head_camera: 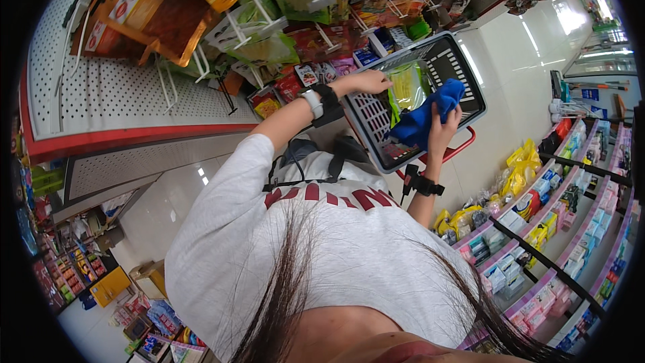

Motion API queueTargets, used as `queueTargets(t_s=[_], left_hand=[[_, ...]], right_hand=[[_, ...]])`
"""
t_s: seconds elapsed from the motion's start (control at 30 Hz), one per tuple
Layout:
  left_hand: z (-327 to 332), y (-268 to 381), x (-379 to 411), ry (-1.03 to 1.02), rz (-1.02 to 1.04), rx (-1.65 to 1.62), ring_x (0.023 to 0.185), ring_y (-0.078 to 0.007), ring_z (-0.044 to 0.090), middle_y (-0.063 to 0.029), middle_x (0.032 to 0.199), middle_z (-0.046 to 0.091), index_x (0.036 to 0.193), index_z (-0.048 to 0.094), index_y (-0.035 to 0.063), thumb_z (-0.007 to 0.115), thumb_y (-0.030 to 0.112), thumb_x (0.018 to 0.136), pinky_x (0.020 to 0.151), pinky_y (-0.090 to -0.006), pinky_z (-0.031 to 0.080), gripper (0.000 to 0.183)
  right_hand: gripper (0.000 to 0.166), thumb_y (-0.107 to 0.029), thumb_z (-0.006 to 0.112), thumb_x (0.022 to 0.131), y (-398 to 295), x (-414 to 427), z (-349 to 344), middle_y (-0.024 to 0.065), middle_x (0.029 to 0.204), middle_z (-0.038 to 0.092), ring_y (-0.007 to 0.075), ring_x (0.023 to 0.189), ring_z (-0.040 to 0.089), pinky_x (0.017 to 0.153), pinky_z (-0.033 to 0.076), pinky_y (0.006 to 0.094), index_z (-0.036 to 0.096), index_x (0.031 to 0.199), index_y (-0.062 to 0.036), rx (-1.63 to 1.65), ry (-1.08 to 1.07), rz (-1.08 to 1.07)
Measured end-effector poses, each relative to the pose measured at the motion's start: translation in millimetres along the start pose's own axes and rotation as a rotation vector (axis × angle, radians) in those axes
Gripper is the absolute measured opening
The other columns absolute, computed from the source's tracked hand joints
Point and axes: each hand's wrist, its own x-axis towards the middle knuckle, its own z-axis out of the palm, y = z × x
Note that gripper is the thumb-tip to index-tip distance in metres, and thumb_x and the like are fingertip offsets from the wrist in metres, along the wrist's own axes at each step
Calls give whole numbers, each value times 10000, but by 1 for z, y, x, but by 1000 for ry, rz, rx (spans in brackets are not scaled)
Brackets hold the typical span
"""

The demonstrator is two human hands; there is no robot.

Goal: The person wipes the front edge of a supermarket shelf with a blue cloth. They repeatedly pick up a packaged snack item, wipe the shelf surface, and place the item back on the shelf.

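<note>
A grey plastic shopping basket (373, 133) with slotted walls stands before me, with a red handle or frame bar (466, 142) beside it. Inside lies a clear and yellow-green plastic food packet (407, 88). My left hand (370, 82) reaches over the basket's left side, its curled fingers at the packet's edge; whether they grip it is unclear. In my right hand (444, 126) is a bunched blue cloth (418, 123), which hangs over the basket and covers part of the packet. A white watch (313, 103) and a black band (328, 105) circle my left wrist; another black band (428, 186) is on my right.
Hooks with snack bags (166, 20) hang from a white pegboard rack (126, 96) at front left, its red-edged shelf (141, 131) jutting toward me. Shelves of small boxed goods (544, 227) rise on the right, with yellow plastic bags (521, 161) beside them. Cardboard boxes (151, 277) stand behind left.
</note>
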Motion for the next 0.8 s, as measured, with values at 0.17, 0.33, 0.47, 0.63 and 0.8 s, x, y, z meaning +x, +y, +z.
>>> queueTargets(t_s=[0.17, 0.33, 0.47, 0.63, 0.8], left_hand=[[17, 35, 39, -11, -418, -16, 804, -330, 672, -230, 1095, 605, 1000, 607, -80, 500, 239, 871, 647, -436, 532, 360], [60, 4, 108, 139, -588, 147, 1103, -426, 532, -282, 1272, 484, 1421, 106, -77, 535, 183, 812, 911, -501, 428, 789], [69, -2, 135, 162, -621, 0, 1134, -421, 510, -305, 1254, 483, 1378, 264, -71, 532, 256, 823, 910, -537, 411, 698], [94, -57, 160, 309, -664, -498, 1140, -426, 501, -317, 1286, 444, 1282, 409, -98, 537, 371, 821, 917, -529, 402, 670], [108, -79, 161, 487, -695, -880, 1222, -284, 452, -195, 1331, 446, 1265, 415, -67, 639, 335, 824, 936, -389, 413, 638]], right_hand=[[302, -168, 639, 841, 28, -2, -16, 178, 1213, 466, 341, 1109, 473, 953, 360, 376, 566, 1080, 3, 24, -53, 78], [314, -140, 642, 841, 49, -1, -26, 151, 1220, 453, 308, 1127, 460, 971, 345, 370, 556, 1103, 11, 153, -124, 192], [309, -133, 640, 841, 57, 3, -27, 153, 1217, 455, 313, 1128, 458, 970, 346, 375, 555, 1103, 6, 163, -191, 199], [299, -133, 641, 839, 56, 10, -23, 149, 1210, 461, 313, 1120, 461, 960, 353, 371, 560, 1099, -10, 179, -231, 215], [302, -126, 639, 838, 61, 13, -23, 139, 1205, 467, 301, 1105, 473, 947, 363, 361, 558, 1106, -12, 182, -241, 228]])
